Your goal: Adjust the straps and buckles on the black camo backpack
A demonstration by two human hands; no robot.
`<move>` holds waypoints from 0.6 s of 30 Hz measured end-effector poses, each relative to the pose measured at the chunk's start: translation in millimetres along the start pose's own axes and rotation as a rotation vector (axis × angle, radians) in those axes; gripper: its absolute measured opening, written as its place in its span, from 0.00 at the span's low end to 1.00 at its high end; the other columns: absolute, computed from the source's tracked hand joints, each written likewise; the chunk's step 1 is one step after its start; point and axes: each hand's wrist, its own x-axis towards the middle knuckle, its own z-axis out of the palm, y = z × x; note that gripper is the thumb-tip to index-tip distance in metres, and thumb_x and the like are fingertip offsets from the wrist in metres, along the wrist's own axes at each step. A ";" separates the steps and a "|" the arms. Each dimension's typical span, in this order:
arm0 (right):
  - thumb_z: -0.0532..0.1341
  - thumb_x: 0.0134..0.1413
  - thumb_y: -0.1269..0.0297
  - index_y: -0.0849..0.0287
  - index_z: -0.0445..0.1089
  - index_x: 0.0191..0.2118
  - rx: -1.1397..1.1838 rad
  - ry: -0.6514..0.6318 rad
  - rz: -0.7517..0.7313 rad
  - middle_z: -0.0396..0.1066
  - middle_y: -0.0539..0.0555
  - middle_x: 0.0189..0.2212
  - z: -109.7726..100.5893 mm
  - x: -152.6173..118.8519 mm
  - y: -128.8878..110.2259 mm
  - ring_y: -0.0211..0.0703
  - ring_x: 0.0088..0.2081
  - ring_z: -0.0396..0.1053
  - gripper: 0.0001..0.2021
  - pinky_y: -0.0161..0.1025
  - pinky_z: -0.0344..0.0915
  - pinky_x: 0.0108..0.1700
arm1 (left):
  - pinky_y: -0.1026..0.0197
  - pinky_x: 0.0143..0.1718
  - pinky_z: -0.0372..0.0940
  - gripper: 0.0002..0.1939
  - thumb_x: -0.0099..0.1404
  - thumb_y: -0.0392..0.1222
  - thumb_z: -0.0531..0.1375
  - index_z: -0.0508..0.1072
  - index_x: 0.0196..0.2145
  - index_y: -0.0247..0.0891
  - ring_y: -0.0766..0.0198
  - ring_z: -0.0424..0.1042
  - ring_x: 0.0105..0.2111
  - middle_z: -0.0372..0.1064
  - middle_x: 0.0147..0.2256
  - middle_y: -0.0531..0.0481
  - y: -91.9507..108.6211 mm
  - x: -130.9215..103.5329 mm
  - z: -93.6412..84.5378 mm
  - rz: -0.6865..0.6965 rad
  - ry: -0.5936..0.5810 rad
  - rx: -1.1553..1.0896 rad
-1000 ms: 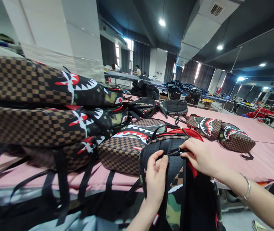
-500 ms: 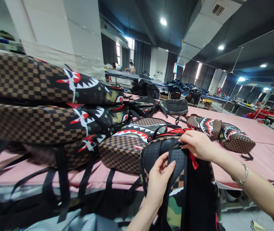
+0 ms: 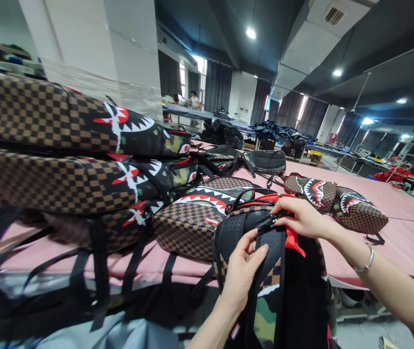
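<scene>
A black backpack stands upright close to me at the table's front edge, its back side facing me. Its padded shoulder strap has checkered and camouflage sections. My left hand is closed on the edge of this strap, thumb over its front. Higher up, my right hand pinches a small black piece at the top of the strap, mostly covered by the fingers. Just below that hand hangs a red ribbon-like strip. Red lining shows at the backpack's top behind the hand.
Checkered shark-face backpacks are stacked at the left, their straps hanging over the edge. Another checkered backpack lies behind mine. Two smaller bags lie right on the pink-covered table. A person is far back.
The view has shifted slightly. The red strip now hangs further out to the right, and more of the black piece shows between my hands. Both hands keep their hold.
</scene>
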 end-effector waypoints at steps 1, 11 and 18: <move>0.59 0.51 0.74 0.60 0.65 0.35 -0.096 0.007 -0.012 0.68 0.52 0.33 -0.9 -0.6 0.6 0.39 0.35 0.65 0.05 0.35 0.61 0.38 | 0.67 0.30 0.67 0.26 0.49 0.43 0.65 0.65 0.46 0.38 0.67 0.71 0.28 0.71 0.32 0.53 -0.1 -0.5 0.3 -0.001 0.012 -0.001; 0.59 0.52 0.73 0.59 0.65 0.37 -0.393 -0.142 -0.136 0.67 0.54 0.34 -10.4 3.7 0.5 0.41 0.37 0.64 0.06 0.35 0.60 0.39 | 0.67 0.34 0.67 0.28 0.44 0.42 0.68 0.67 0.44 0.36 0.67 0.72 0.30 0.72 0.33 0.51 -3.5 1.0 1.1 -0.004 0.081 -0.023; 0.60 0.52 0.70 0.61 0.65 0.35 -0.020 -0.204 -0.087 0.69 0.53 0.34 -12.3 9.1 13.5 0.39 0.37 0.66 0.04 0.36 0.61 0.40 | 0.68 0.34 0.67 0.28 0.44 0.41 0.68 0.67 0.44 0.38 0.67 0.72 0.32 0.72 0.34 0.52 1.3 -2.5 0.7 -0.039 0.056 -0.054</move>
